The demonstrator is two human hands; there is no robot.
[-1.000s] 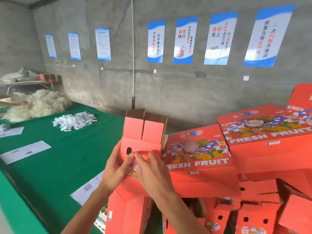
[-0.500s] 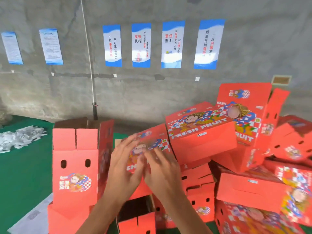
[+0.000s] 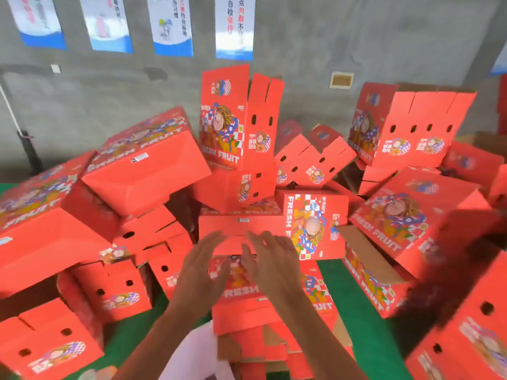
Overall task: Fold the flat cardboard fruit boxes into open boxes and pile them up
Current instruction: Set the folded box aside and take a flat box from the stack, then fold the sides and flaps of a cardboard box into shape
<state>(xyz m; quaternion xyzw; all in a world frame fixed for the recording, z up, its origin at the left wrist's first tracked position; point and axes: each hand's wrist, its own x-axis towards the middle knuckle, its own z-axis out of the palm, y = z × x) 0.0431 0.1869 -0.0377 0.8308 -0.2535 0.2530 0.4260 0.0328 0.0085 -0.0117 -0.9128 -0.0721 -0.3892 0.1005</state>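
Note:
A heap of folded red "FRESH FRUIT" boxes [image 3: 236, 124] fills the view, tipped at many angles. My left hand [image 3: 203, 267] and my right hand [image 3: 270, 260] reach forward side by side with fingers spread, empty. They hover over a flat red fruit box [image 3: 238, 292] lying face up in front of me, and just short of a red box edge [image 3: 238, 226] behind it. Whether the fingers touch cardboard is blurred.
Folded boxes crowd the left [image 3: 142, 165] and right [image 3: 406, 215] sides. Green matting [image 3: 365, 319] shows between them. A grey concrete wall with blue and white posters [image 3: 172, 26] stands behind the heap. White cloth [image 3: 192, 355] lies below my arms.
My view has swung right and down from the upright box to the heap. Both hands have let go of that box and moved, empty, over a flat box.

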